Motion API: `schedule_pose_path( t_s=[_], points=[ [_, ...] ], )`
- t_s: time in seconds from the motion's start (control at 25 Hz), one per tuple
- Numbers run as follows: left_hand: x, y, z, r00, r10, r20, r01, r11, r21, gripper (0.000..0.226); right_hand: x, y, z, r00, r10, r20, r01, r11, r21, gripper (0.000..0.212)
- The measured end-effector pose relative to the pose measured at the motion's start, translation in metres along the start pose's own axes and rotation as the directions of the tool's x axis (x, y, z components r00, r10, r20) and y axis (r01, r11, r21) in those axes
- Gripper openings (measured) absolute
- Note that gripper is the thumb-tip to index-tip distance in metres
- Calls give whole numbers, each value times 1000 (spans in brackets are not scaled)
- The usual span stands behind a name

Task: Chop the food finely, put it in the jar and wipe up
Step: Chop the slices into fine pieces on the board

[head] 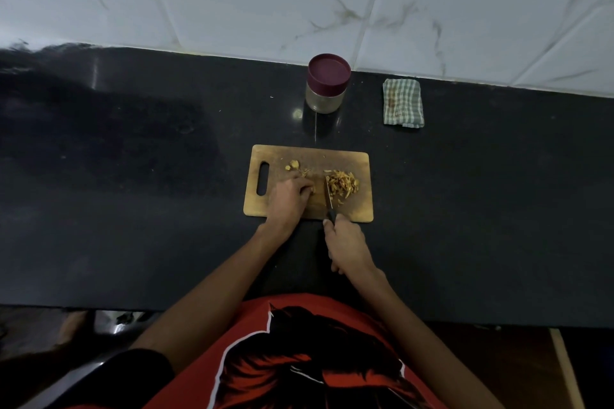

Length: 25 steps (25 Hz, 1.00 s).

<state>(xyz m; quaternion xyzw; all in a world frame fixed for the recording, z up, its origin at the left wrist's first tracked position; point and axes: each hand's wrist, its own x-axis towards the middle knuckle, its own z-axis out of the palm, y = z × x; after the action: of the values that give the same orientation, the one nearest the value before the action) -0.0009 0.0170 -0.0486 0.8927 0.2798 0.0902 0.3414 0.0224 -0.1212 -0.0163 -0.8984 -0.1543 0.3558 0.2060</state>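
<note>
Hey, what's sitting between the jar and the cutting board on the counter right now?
Nothing: in the head view only bare black countertop lies between the lidded jar and the wooden cutting board. The folded checked cloth lies off to the jar's right.

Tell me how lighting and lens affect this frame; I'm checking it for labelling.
Head view: dim overall; the glossy black countertop shows faint glare patches near the maroon-lidded clear jar; wide-angle bending curves the white marble wall tiles and counter edge; the pale chopped food pile is small and soft.

Dim, soft picture; wide-angle bending at edges, faint countertop [133, 176] glare.
</note>
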Motion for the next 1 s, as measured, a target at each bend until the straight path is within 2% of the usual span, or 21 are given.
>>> schedule_pose_path(
  t_s=[0.28,1.0],
  points=[
    [-1,0,-2,1000,13,0,-13,1000,8,23,12,-16,0,998,-63,11,64,996,-62,28],
    [-1,0,1,1000,3,8,-4,1000,25,21,4,-11,14,1000,-23,-13,21,986,-163,28]
  ],
)
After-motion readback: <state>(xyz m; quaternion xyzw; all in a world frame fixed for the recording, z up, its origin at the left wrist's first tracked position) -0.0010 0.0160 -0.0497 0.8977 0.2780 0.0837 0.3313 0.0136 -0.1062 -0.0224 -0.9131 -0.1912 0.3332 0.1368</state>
